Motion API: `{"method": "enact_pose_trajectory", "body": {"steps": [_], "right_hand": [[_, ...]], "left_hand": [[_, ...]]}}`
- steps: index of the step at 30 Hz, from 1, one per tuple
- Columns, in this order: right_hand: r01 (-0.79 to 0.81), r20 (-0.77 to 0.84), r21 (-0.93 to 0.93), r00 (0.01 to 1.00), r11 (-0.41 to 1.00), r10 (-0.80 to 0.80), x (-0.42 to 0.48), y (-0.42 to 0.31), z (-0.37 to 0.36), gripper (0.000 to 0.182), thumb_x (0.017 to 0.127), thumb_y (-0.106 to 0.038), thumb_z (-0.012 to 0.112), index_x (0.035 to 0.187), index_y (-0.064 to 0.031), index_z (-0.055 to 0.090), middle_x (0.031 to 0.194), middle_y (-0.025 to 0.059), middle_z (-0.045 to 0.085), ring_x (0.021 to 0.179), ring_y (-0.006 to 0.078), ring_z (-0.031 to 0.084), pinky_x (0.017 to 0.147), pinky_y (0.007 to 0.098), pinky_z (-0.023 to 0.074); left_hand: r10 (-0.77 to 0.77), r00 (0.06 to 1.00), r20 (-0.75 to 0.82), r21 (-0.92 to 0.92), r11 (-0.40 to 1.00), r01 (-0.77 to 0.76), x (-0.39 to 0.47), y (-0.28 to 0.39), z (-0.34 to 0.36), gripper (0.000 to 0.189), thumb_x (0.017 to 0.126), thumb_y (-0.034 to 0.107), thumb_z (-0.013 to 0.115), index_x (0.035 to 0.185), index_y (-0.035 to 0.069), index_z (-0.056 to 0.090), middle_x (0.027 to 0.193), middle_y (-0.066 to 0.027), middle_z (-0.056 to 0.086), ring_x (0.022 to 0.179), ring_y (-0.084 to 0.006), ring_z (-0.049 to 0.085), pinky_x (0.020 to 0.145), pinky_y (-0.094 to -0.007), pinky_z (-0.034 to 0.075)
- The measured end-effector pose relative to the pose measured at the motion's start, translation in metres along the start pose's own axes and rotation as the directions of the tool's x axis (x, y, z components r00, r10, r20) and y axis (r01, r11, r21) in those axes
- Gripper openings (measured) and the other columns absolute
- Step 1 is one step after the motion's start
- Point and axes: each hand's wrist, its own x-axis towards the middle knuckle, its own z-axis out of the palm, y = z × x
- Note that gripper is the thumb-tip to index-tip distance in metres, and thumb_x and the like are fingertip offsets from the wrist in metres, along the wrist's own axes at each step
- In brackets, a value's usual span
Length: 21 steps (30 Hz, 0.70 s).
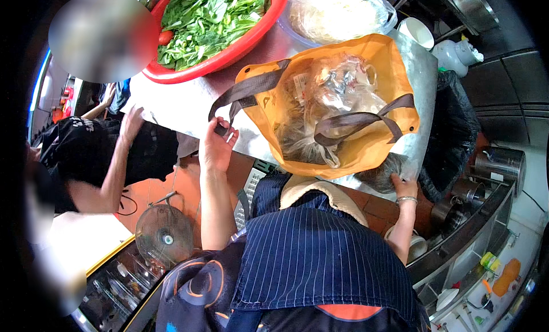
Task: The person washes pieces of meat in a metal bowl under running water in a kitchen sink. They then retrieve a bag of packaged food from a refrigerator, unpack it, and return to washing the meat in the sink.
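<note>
An orange tote bag (261, 117) with dark brown handles stands wide open on the metal table (193, 102). Inside it lie clear plastic bags (339, 87) with brownish contents. My left hand (218, 147) holds one of the bag's handles (253, 85) between thumb and fingers, palm up, at the bag's left side. At the bag's lower right, my right hand (403, 186) grips a clear plastic bag with dark contents (381, 173), beside the table's near edge. The exact grip of its fingers is partly hidden.
A red basin (218, 66) of chopped greens and a plastic-lined bowl of bean sprouts (339, 16) stand at the back. A black-lined bin (450, 134) is right of the table. A person in black (107, 147) works at left. A fan (165, 237) stands on the tiled floor.
</note>
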Motion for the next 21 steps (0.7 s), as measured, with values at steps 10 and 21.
{"method": "enact_pose_trajectory", "body": {"steps": [10,21], "right_hand": [[0.163,-0.133,-0.003,0.978,0.987,-0.162,0.015,0.061,0.016,0.055,0.071,-0.019,0.066,0.115,0.0061,0.045,0.109,0.0205,0.054,0.101,0.0278,0.051,0.087,0.0331,0.0385],[0.164,-0.098,-0.248,0.976,0.955,-0.193,0.023,0.038,0.007,0.058,0.067,-0.021,0.067,0.114,0.0061,0.046,0.108,0.0241,0.053,0.100,0.0363,0.050,0.088,0.0368,0.0379]], "left_hand": [[-0.037,0.999,0.030,0.171,0.985,0.031,0.007,-0.009,0.013,0.014,0.085,0.025,0.051,0.087,0.011,0.053,0.077,0.0009,0.053,0.069,-0.0127,0.053,0.074,-0.0341,0.043],[-0.046,0.991,0.125,0.222,0.975,0.017,-0.022,0.004,0.027,0.016,0.085,0.024,0.051,0.088,0.008,0.053,0.072,0.0013,0.053,0.066,-0.0103,0.053,0.068,-0.0257,0.044]]}}
